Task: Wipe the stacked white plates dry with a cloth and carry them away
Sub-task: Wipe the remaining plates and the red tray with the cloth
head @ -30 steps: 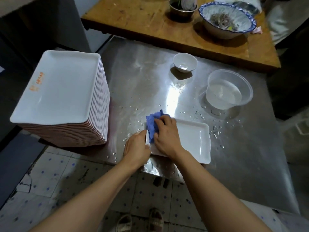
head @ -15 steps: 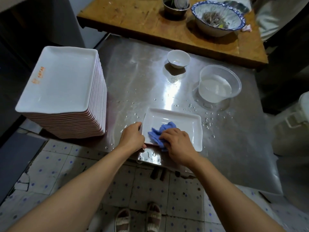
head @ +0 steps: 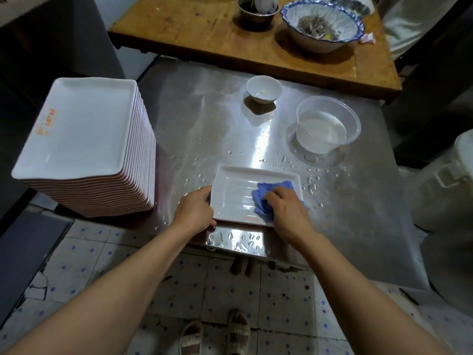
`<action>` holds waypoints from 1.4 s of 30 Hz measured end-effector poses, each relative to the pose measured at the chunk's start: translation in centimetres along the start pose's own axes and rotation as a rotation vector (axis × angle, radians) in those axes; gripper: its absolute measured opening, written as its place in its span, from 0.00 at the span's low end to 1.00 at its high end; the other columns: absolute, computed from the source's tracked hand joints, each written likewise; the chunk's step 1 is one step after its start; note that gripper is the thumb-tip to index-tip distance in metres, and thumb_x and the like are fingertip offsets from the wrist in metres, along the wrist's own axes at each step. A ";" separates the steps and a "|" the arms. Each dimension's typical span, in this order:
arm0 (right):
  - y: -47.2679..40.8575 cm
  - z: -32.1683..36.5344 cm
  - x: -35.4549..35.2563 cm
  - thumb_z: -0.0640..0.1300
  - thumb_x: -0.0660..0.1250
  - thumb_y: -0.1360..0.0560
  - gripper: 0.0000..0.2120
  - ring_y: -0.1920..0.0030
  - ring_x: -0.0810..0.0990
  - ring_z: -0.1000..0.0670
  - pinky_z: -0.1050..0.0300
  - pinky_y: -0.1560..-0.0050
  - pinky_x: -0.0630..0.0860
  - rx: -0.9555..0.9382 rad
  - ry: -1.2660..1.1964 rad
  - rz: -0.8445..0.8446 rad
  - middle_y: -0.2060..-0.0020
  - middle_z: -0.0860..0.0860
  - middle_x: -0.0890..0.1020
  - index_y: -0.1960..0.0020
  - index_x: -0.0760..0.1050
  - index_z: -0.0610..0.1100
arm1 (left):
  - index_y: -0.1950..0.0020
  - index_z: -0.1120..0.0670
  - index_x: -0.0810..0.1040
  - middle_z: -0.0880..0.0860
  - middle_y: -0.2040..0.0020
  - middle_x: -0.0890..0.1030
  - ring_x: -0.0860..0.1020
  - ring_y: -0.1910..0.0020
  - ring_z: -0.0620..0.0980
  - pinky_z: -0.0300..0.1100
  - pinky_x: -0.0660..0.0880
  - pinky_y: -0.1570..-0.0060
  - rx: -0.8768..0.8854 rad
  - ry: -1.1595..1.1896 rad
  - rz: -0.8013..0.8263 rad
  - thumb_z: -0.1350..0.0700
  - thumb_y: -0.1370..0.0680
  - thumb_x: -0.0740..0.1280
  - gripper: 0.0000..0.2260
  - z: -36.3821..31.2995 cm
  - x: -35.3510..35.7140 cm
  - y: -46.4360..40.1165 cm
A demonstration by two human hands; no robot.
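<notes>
A crumpled blue cloth point(head: 266, 198) lies on a white rectangular plate point(head: 235, 193) with orange lettering, on a silvery steel table point(head: 204, 119) above blue-dotted pale floor tiles point(head: 230, 285).

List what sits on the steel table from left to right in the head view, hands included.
Stack of white plates → left hand → single white plate → blue cloth under the right hand → clear plastic bowl of water.

Commercial kitchen: steel worktop point(head: 204, 119), tall stack of identical plates point(head: 84, 149) at 9 o'clock, food bowl point(head: 322, 24) at 1 o'clock.
</notes>
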State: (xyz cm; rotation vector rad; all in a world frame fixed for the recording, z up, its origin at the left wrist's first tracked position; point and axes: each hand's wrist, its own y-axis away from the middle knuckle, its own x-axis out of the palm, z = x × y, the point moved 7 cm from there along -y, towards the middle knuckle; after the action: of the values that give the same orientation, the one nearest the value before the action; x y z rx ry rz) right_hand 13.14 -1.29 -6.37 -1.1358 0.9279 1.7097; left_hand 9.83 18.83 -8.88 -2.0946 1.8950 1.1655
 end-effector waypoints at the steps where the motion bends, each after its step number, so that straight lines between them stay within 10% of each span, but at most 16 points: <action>1: -0.5 1.3 0.5 0.46 0.60 0.21 0.10 0.41 0.70 0.45 0.56 0.50 0.64 -0.062 0.027 0.006 0.42 0.49 0.73 0.43 0.74 0.44 | 0.37 0.40 0.74 0.41 0.66 0.75 0.81 0.74 0.45 0.31 0.69 0.77 0.000 0.010 0.011 0.69 0.27 0.57 0.28 -0.1 0.0 0.1; 10: -0.4 7.5 3.1 0.34 0.62 0.26 0.21 0.36 0.66 0.47 0.57 0.36 0.61 -0.338 -0.133 0.191 0.36 0.49 0.73 0.36 0.76 0.47 | 0.47 0.47 0.78 0.49 0.68 0.81 0.82 0.73 0.50 0.40 0.78 0.72 0.007 0.024 -0.034 0.66 0.28 0.60 0.18 -0.1 -0.2 0.0; 16: 0.8 0.9 0.9 0.34 0.61 0.27 0.15 0.41 0.68 0.45 0.55 0.47 0.65 -0.108 -0.035 0.123 0.41 0.47 0.73 0.44 0.76 0.44 | 0.40 0.49 0.76 0.56 0.57 0.82 0.80 0.55 0.60 0.49 0.78 0.52 0.064 -0.176 -0.077 0.67 0.33 0.58 0.25 -1.1 0.1 0.2; 24: -0.3 -1.0 -0.7 0.37 0.59 0.25 0.15 0.37 0.67 0.43 0.54 0.52 0.67 0.038 0.065 0.115 0.35 0.45 0.65 0.39 0.70 0.41 | 0.39 0.51 0.76 0.56 0.49 0.81 0.77 0.50 0.60 0.40 0.68 0.57 0.079 -0.227 -0.180 0.66 0.32 0.61 0.23 -1.5 -0.1 0.6; 32: 3.3 -1.0 -1.4 0.36 0.59 0.23 0.09 0.45 0.73 0.45 0.52 0.46 0.73 -0.070 0.168 0.295 0.44 0.44 0.74 0.47 0.77 0.39 | 0.59 0.58 0.70 0.55 0.63 0.73 0.68 0.63 0.58 0.41 0.59 0.72 0.010 -0.280 -0.235 0.68 0.33 0.61 0.07 -1.8 -0.1 1.2; 37: 4.4 -3.4 -4.2 0.35 0.56 0.22 0.12 0.43 0.71 0.45 0.54 0.47 0.71 0.090 0.082 0.115 0.42 0.43 0.72 0.44 0.75 0.38 | 0.51 0.60 0.72 0.61 0.52 0.79 0.78 0.56 0.63 0.47 0.75 0.56 -0.023 -0.267 -0.215 0.68 0.30 0.58 0.11 -1.8 -0.1 1.6; 42: 5.4 -5.2 -7.4 0.30 0.65 0.30 0.08 0.50 0.75 0.43 0.51 0.53 0.74 0.140 -0.135 -0.093 0.51 0.43 0.78 0.55 0.80 0.37 | 0.35 0.55 0.69 0.57 0.39 0.71 0.74 0.44 0.59 0.51 0.71 0.47 0.203 -0.517 -0.250 0.52 0.24 0.66 0.19 -5.1 1.0 3.9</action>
State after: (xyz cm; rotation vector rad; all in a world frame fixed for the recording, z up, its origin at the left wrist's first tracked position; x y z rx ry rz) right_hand 11.31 -9.71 -0.36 -0.9452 0.8827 1.5995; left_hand 8.76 14.44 -4.23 -1.6559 1.4078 1.2413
